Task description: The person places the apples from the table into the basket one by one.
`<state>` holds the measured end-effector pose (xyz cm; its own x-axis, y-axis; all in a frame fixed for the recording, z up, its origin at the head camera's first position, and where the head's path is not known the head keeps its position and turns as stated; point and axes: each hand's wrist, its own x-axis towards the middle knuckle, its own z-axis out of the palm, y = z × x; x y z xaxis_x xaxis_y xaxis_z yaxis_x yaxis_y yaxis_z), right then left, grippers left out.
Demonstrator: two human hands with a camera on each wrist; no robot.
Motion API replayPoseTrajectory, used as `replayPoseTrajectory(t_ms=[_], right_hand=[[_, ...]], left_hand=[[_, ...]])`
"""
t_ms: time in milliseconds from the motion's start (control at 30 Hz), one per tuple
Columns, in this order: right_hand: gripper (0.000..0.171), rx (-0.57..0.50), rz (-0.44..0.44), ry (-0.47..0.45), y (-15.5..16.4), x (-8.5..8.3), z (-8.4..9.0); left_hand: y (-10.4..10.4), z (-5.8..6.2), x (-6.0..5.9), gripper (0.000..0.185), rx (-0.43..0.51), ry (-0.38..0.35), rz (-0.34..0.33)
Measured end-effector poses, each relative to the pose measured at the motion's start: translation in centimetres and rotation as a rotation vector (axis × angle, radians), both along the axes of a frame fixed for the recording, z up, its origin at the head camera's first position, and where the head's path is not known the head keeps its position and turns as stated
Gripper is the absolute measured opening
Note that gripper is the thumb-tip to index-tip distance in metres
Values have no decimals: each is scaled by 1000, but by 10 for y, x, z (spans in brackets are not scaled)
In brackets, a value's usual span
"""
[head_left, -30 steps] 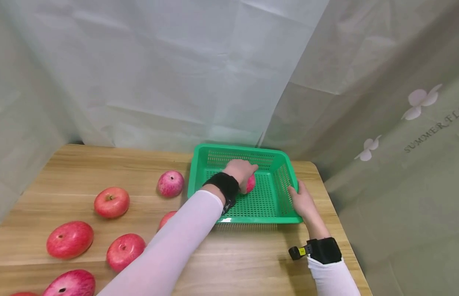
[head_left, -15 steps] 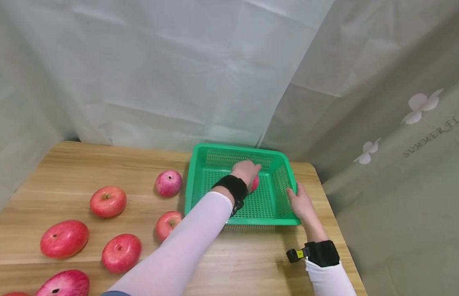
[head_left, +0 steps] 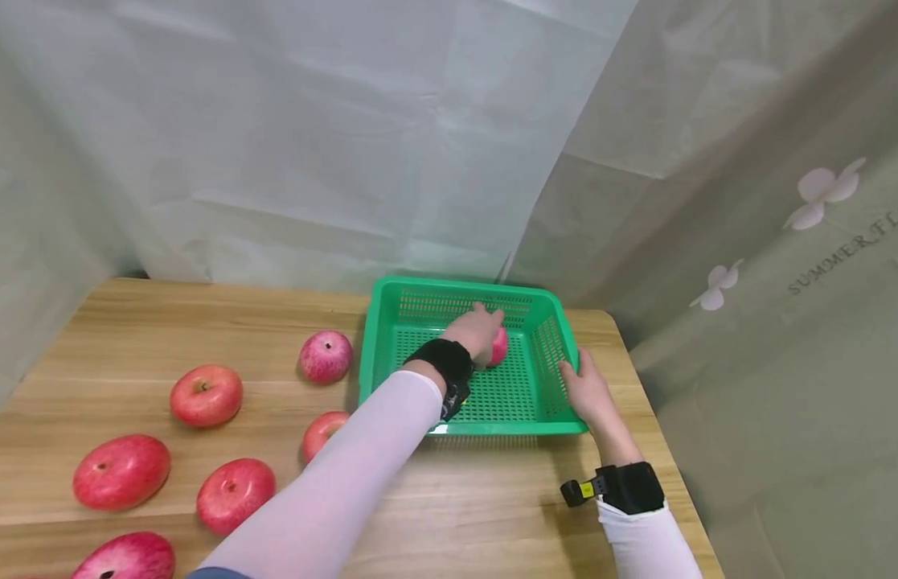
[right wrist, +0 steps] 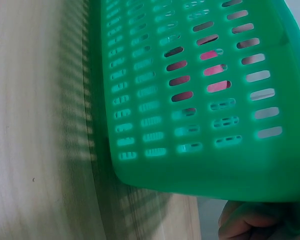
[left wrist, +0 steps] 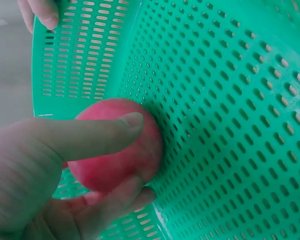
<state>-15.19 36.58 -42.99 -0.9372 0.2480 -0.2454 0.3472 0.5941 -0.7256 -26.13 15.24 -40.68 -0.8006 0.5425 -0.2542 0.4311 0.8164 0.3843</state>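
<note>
In the head view my left hand [head_left: 472, 331] reaches down inside a green perforated plastic basket [head_left: 372, 354]. It holds a red apple [head_left: 499, 347] close to the basket floor. In the left wrist view the thumb [left wrist: 100, 136] lies across this apple [left wrist: 117, 162], with the fingers [left wrist: 120, 197] curled against its lower side. My right hand [head_left: 589, 390] grips the basket's right rim, thumb over the edge. The right wrist view looks at the basket's outer side wall [right wrist: 210, 170], with some curled fingers [right wrist: 250, 220] at its lower right and red showing through the slots.
Several more apples lie on the wooden table [head_left: 449, 515] left of the basket, among them a mottled one [head_left: 325, 356] close by and a stemmed one [head_left: 206, 396]. One apple [head_left: 321, 434] is partly behind my left sleeve. Pale curtains [head_left: 311, 161] stand behind and right.
My left hand has shifted slightly back to the left and its upper fingers have lifted, so more of the apple in the basket shows. My right hand stays on the rim.
</note>
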Motion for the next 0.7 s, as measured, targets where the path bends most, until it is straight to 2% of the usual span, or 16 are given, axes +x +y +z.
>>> replayPoseTrajectory(t_ms=[67,167,200,300,433,567,700], right_hand=[[59,-4,-2,1,0,0,0],[59,-11,-4,0,0,0,0],[59,-13,-6,1,0,-1,0],[59,-23,-7,3,0,-1,0],[58,-29,-1,9,0,-1,1],[58,-29,7,6,0,-1,1],[58,-26,2,11,1,-3,-1]], left_hand=[[0,0,0,104,-3,-11,35],[0,2,0,103,-59,10,99],[-2,5,1,103,-91,17,112],[-4,4,1,107,-135,27,126],[-8,1,0,111,-51,-35,127],[-14,0,-1,109,56,-143,117],[-16,2,-2,107,117,-227,91]])
